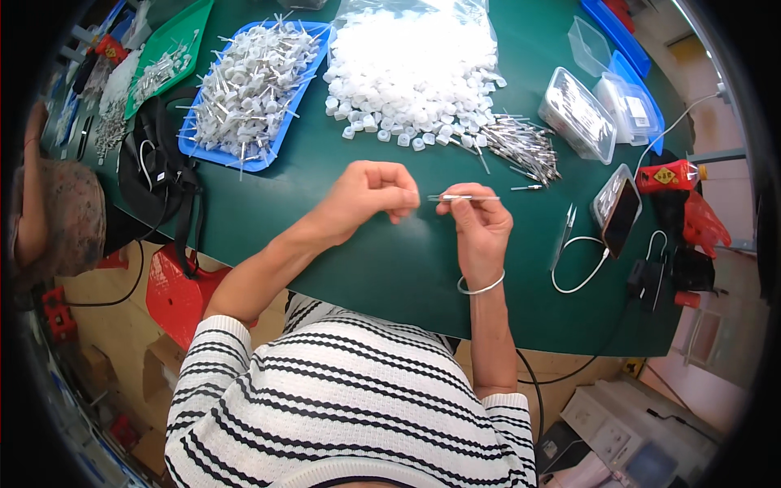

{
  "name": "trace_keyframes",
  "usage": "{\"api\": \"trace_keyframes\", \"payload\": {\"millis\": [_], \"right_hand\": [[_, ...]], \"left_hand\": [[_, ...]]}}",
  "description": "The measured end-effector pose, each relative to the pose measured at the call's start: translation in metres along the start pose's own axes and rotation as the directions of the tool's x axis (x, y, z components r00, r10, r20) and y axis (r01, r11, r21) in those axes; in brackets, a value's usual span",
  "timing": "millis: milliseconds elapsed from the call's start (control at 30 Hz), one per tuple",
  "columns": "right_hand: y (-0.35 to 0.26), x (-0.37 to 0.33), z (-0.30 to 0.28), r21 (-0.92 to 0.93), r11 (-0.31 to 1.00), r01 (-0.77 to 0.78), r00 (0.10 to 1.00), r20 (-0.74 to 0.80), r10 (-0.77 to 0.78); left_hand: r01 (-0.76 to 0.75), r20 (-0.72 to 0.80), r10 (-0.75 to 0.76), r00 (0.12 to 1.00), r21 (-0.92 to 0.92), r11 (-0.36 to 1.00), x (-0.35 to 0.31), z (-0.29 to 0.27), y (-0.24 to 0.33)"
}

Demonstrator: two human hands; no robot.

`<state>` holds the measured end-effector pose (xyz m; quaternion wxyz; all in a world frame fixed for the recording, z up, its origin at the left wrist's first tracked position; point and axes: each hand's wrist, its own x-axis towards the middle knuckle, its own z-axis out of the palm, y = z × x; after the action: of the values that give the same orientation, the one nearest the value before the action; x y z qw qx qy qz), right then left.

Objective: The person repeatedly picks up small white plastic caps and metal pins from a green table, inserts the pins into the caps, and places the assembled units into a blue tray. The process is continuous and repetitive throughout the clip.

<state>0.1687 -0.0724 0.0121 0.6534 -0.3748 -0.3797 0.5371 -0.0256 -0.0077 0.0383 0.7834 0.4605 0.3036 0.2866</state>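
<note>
Slender metal pin [465, 198] pinched crosswise in the right hand [482, 221] above the bench [390, 268], inward from its near edge, probably to leave both ends clear, with the left hand [370, 195] apart, fingers curled, any grip impossible to tell.

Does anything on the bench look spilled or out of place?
Possibly spilled: small white caps spread from the clear bag onto the green table, right up against a loose heap of metal pins. It looks odd because neither pile sits in a tray, though that may be deliberate. No obvious damage stands out.
</note>
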Motion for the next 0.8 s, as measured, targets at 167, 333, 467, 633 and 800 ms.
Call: {"api": "trace_keyframes", "payload": {"millis": [167, 333, 467, 633, 800], "right_hand": [[-0.004, 0.002, -0.011, -0.025, 1.0, -0.003, 0.999, -0.05, 0.001], [-0.007, 0.01, -0.013, -0.122, 0.992, -0.001, 0.993, -0.116, -0.013], [-0.003, 0.02, -0.018, -0.18, 0.983, -0.022, 0.991, -0.134, -0.002], [0.002, 0.017, -0.02, -0.172, 0.981, -0.095, 0.985, -0.159, 0.067], [0.004, 0.016, -0.022, -0.155, 0.986, -0.064, 0.992, -0.121, 0.045]], "left_hand": [[-0.107, -0.184, 0.144, 0.972, 0.198, 0.974, 0.0, -0.013, 0.003], [-0.251, -0.013, 0.635, 0.772, 0.912, 0.324, 0.022, -0.027, 0.0], [-0.231, 0.195, 0.692, 0.695, 0.972, -0.042, 0.042, -0.033, -0.011], [-0.185, 0.266, 0.684, 0.679, 0.964, -0.191, 0.055, -0.036, -0.02], [-0.234, 0.246, 0.715, 0.655, 0.965, -0.118, 0.053, -0.036, -0.02]]}}
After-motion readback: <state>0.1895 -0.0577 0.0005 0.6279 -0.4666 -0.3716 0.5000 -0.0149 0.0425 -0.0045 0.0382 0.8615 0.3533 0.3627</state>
